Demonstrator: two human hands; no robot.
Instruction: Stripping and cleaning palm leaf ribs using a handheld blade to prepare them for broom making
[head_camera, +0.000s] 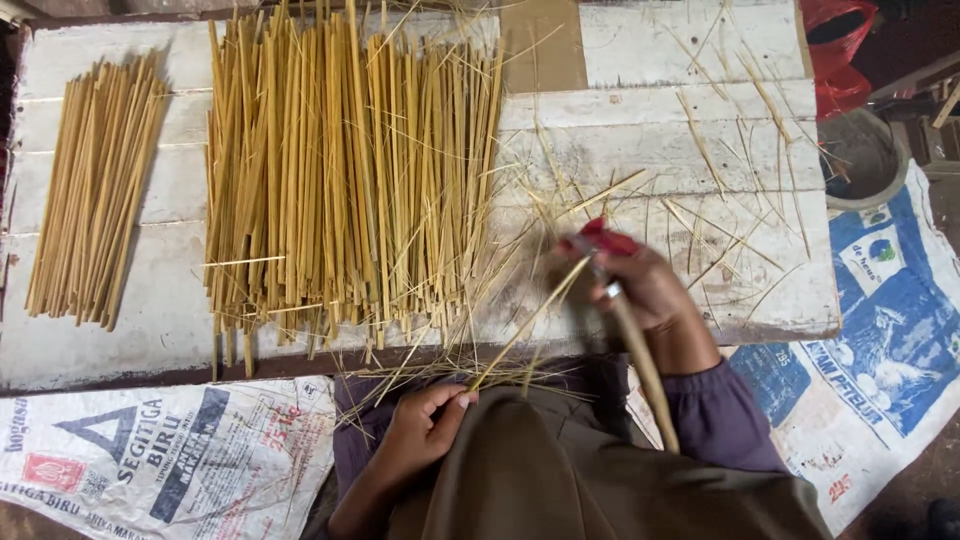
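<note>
Fingers of the left hand (425, 425) are pinching the near end of a thin strip (530, 318), closed tight on it over the lap so it stays taut. Up the strip from that pinch, the right hand (640, 290) is wrapping fully around a knife (632, 335), its long handle trailing back past the wrist for leverage, blade meeting the strip's far end. Beyond both grips, a big pile (345, 180) and a small bundle (95, 190) are lying sorted on the white board (650, 40).
</note>
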